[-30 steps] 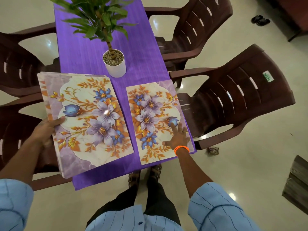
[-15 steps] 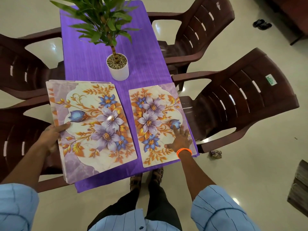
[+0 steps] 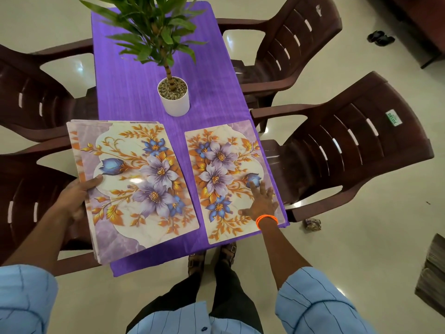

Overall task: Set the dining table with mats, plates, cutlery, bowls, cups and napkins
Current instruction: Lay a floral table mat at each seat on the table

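where the head camera looks down past a blue striped shirt, a narrow table (image 3: 134, 92) in a purple cloth runs from 6 o'clock up to 12 o'clock, its far end cut off by the top edge. the left hand (image 3: 74, 201) at 8 o'clock grasps a stack of floral mats (image 3: 134, 184) by its left edge, thumb lying on the top mat and the other fingers hidden underneath. the stack overhangs the table's left side and near corner; whether it rests on the cloth or is lifted off it cannot be told, and the count of mats in it is hard to make out, only staggered edges showing along its left side. at 4 o'clock a single floral mat (image 3: 226, 174) lies flat on the cloth, reaching the table's right edge, well apart from the stack with a strip of purple between them. the right hand (image 3: 261, 203), wearing an orange wristband (image 3: 266, 219), is released and spread, fingers straight and pressing down on the mat's near right part, covering some of the print.

a potted plant (image 3: 173, 96) in a white pot stands on the centre line toward 12 o'clock, just beyond the mats, its leaves cropped by the top of the frame. dark brown plastic chairs (image 3: 356, 150) flank the table at 2, 3, 9 and 10 o'clock, the left ones cut by the frame edge. sandalled feet show under the near table end. a pair of dark shoes (image 3: 380, 38) sits at 1 o'clock, too small to read well.
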